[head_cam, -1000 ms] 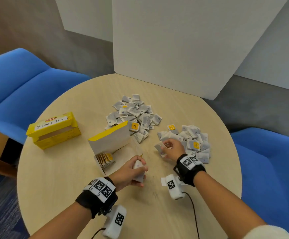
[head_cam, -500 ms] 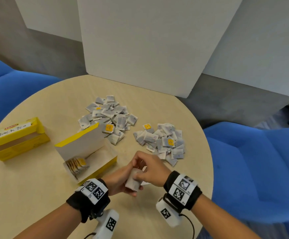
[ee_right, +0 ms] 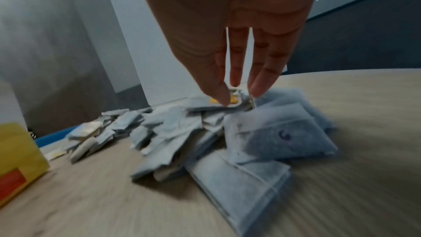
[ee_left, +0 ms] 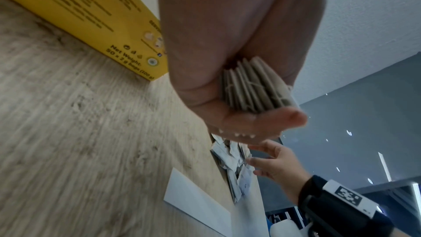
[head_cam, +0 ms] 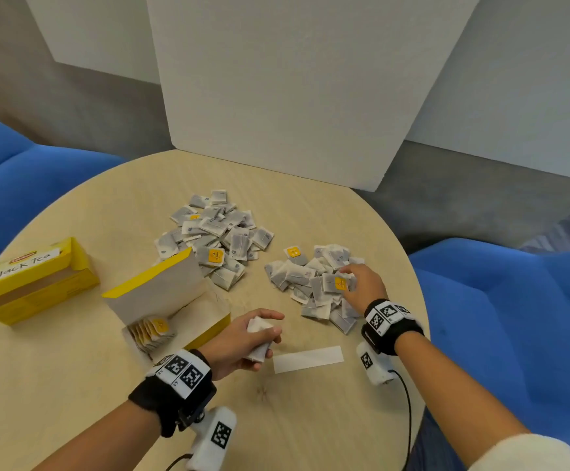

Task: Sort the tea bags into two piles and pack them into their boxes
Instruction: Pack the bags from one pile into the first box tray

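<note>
Two loose piles of grey tea bags lie on the round table: a left pile (head_cam: 215,232) and a right pile (head_cam: 314,287) (ee_right: 205,132). My left hand (head_cam: 270,326) (ee_left: 227,114) grips a stack of tea bags (head_cam: 259,336) (ee_left: 255,87) just right of the open yellow box (head_cam: 161,294) (ee_left: 91,17), which holds a short row of bags (head_cam: 151,329). My right hand (head_cam: 350,280) (ee_right: 239,96) reaches down onto the right pile. Its thumb and fingertips pinch a tea bag with a yellow tag (head_cam: 334,283) (ee_right: 232,101). A second yellow box labelled Black Tea (head_cam: 29,277) stands open at the far left.
A white paper strip (head_cam: 307,359) (ee_left: 196,208) lies on the table between my hands. A large white board (head_cam: 293,79) stands at the table's far edge. Blue chairs (head_cam: 514,317) flank the table on the right and the left.
My right hand left the stack in my left hand and moved right to the right pile. My left hand keeps its stack by the open box.
</note>
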{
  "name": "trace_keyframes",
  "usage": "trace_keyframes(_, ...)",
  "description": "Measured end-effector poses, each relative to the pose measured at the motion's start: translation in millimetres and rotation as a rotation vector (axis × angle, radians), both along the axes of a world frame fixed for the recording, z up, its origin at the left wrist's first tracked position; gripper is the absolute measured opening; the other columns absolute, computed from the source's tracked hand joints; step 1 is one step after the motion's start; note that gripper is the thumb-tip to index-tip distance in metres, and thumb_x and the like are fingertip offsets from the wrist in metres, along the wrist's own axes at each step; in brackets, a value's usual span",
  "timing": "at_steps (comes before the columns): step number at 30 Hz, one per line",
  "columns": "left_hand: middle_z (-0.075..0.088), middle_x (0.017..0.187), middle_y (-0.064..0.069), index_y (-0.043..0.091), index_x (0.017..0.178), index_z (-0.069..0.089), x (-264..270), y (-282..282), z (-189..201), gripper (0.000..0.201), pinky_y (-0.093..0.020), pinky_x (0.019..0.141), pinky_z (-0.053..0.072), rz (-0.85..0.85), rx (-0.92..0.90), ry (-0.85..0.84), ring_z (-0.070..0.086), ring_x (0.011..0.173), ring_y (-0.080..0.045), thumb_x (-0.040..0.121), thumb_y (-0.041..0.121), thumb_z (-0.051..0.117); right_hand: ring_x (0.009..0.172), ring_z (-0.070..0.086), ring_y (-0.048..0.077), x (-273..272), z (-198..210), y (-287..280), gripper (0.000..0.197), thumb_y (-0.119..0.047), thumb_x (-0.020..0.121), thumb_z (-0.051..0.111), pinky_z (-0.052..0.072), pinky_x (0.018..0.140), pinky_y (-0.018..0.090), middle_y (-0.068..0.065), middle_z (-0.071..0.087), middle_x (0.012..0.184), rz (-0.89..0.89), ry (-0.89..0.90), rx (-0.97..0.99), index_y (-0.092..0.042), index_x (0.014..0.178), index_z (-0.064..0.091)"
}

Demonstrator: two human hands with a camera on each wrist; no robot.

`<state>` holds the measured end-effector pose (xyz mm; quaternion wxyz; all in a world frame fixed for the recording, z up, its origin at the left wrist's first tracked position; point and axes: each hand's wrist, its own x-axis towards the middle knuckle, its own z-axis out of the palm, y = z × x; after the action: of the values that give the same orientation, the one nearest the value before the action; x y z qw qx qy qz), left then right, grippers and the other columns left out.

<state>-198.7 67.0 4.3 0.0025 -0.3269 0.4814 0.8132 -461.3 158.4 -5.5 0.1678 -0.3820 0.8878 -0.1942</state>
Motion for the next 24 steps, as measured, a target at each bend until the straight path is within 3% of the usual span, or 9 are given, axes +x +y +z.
trace_keyframes(4,0.062,0.079,-0.001,0.020,0.116,0.060,-2.0,-1.9,-1.7,0.031,-0.023,0.044,0.041,0.004,-0.012,-0.034,0.054,0.064,-0.013,0.086,0.020,0.068,0.110,0.056,0.029,0.1,-12.5,-4.3,0.037,-0.004,0.082,0.061,0.047,0.091,0.035,0.009,0.059,0.122,0.071,0.057,0.053,-0.014,0.117,0.063)
trace_keyframes(7,0.061,0.079,-0.001,0.019,0.114,0.061,-2.9,-2.1,-4.1,0.030,-0.023,0.046,0.042,0.012,-0.024,-0.054,0.055,0.065,-0.013,0.085,0.021,0.069,0.119,0.048,0.024,-1.7,-24.2,-4.0,0.044,-0.011,0.084,0.059,0.043,0.097,0.034,0.004,0.052,0.131,0.105,0.113,0.115,-0.017,0.127,0.057)
trace_keyframes(13,0.061,0.083,-0.001,0.019,0.112,0.061,-4.2,-0.9,-6.0,0.028,-0.023,0.050,0.045,0.016,-0.034,-0.077,0.056,0.068,-0.013,0.086,0.023,0.068,0.107,0.055,0.029,-2.9,-25.8,-0.3,0.034,-0.008,0.092,0.048,0.043,0.087,0.031,0.012,0.060,0.118,0.090,0.112,-0.018,-0.009,0.123,0.062)
trace_keyframes(17,0.062,0.090,-0.005,0.017,0.114,0.059,-5.8,-2.5,-3.8,0.026,-0.028,0.054,0.050,0.025,0.057,-0.061,0.059,0.073,-0.018,0.088,0.016,0.063,0.086,0.063,0.026,-3.4,-9.7,4.0,0.024,-0.011,0.094,0.053,0.052,0.077,0.030,0.011,0.065,0.100,-0.103,-0.110,-0.195,-0.014,0.114,0.065)
trace_keyframes(20,0.063,0.098,-0.008,0.015,0.117,0.056,-5.2,-4.5,-2.4,0.032,-0.031,0.059,0.054,0.016,0.104,-0.028,0.062,0.079,-0.020,0.089,0.000,0.055,0.075,0.064,0.023,9.8,16.8,6.2,0.020,-0.006,0.094,0.054,0.059,0.064,0.031,0.012,0.060,0.099,-0.208,-0.465,-0.380,-0.016,0.108,0.064)
trace_keyframes(22,0.061,0.101,-0.009,0.015,0.117,0.056,-4.4,-4.4,-2.2,0.034,-0.032,0.062,0.054,0.001,0.091,-0.017,0.061,0.081,-0.021,0.089,-0.003,0.052,0.070,0.066,0.020,25.2,37.9,8.8,0.021,-0.001,0.094,0.052,0.059,0.058,0.027,0.010,0.059,0.099,-0.176,-0.674,-0.446,-0.006,0.112,0.063)
trace_keyframes(24,0.061,0.102,-0.009,0.015,0.117,0.056,-3.8,-3.2,0.3,0.033,-0.032,0.062,0.054,-0.012,0.088,-0.010,0.061,0.081,-0.021,0.088,-0.002,0.054,0.068,0.068,0.020,40.7,55.1,11.1,0.023,0.003,0.093,0.052,0.058,0.056,0.026,0.012,0.058,0.104,-0.084,-0.765,-0.448,-0.004,0.111,0.064)
